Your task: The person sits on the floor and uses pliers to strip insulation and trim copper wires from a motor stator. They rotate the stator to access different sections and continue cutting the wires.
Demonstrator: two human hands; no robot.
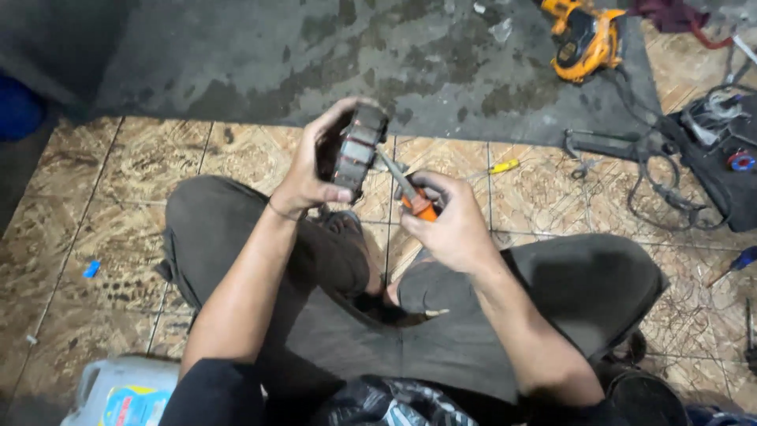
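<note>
The left hand (309, 170) is wrapped around a ring-shaped motor stator (357, 148), thumb on its near face and fingers curled behind, holding it up over the lap, tilted so its dark opening faces the other hand; the right hand (451, 225) is closed around the orange handle of a pair of pliers (406, 189), whose metal nose runs up toward ten o'clock and meets the lower edge of the stator; whether the nose grips anything there I cannot tell.

Below both hands the person sits cross-legged in dark trousers (552, 292) on a brown patterned tiled floor (102, 237); at twelve o'clock the tiles give way to a stained grey concrete strip (315, 55).

At one o'clock from the hands a yellow cordless drill (583, 39) lies on that concrete; just past the right hand, at two o'clock, a small yellow-handled screwdriver (503, 166) rests on the tiles; at three o'clock lie a dark metal tool and a tangle of wires (662, 173), with a black tool bag (721, 150) beyond; at eight o'clock, near the bottom edge, stands a white plastic jug (118, 390); a small blue scrap (91, 269) lies at nine o'clock.
</note>
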